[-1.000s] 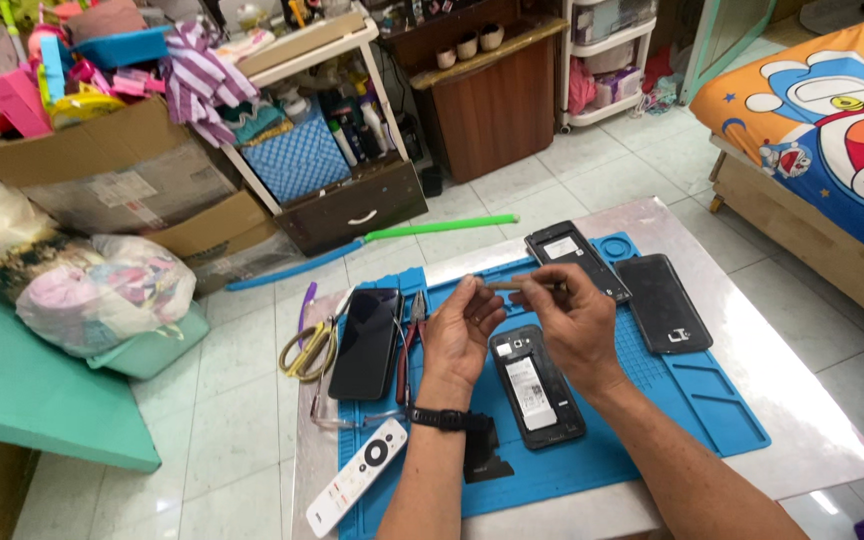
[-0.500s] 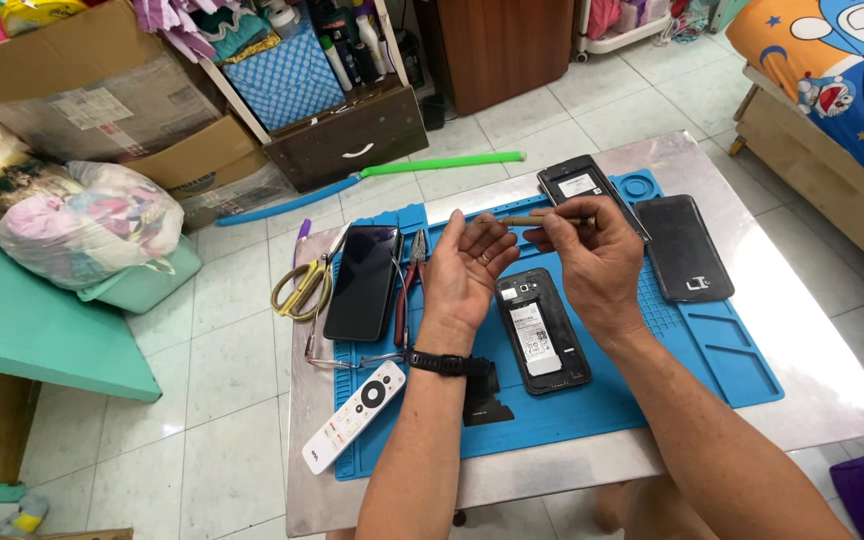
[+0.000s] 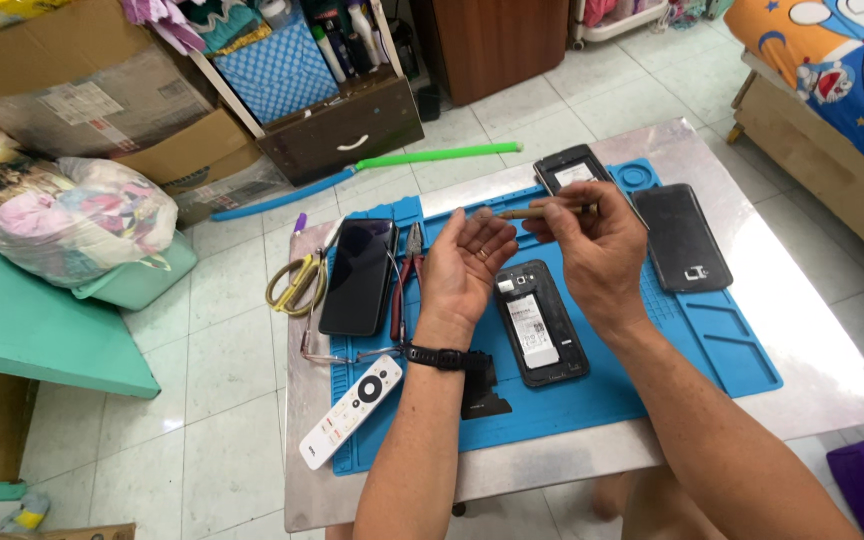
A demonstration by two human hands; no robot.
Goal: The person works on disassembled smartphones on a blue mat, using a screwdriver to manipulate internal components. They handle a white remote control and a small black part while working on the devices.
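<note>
Right hand (image 3: 597, 255) pinching thin tool (image 3: 542, 211), long axis crosswise, tip over spread, palm-up left hand (image 3: 467, 265). Open phone (image 3: 540, 322) directly below, nearer right hand.

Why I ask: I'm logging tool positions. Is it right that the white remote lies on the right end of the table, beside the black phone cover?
Not quite. The head view shows the white remote at the table's left front edge, far from the black phone cover, which does lie on the right.
</note>
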